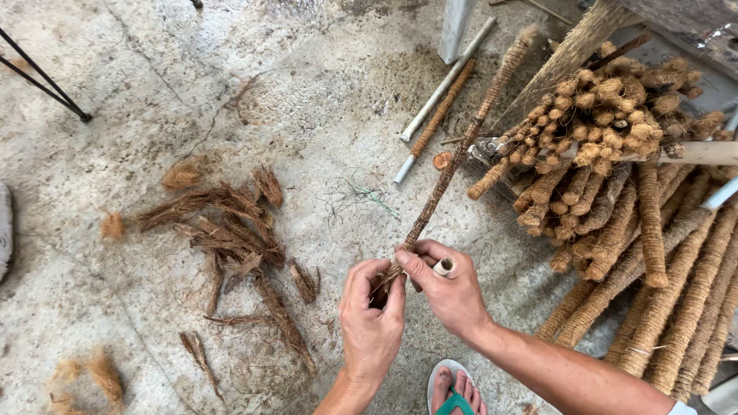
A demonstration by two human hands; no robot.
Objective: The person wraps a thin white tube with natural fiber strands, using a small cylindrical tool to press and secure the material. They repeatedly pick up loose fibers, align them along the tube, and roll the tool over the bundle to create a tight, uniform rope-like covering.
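My left hand (pixel 370 315) and my right hand (pixel 450 288) meet low in the middle of the head view. Both pinch the near end of a long pole wrapped in brown coir rope (pixel 461 146), which slants up and away to the right. Loose coir fibre hangs from that end under my left fingers. A short white tube end (pixel 443 267) pokes out between my right thumb and forefinger. The far tip of the pole reaches the stack at the upper right.
A big stack of coir-wrapped poles (pixel 630 207) fills the right side. Coir fibre scraps (pixel 231 230) litter the concrete floor at the left. Two white pipes (pixel 442 84) lie at the top centre. My foot in a green sandal (pixel 455 392) is below.
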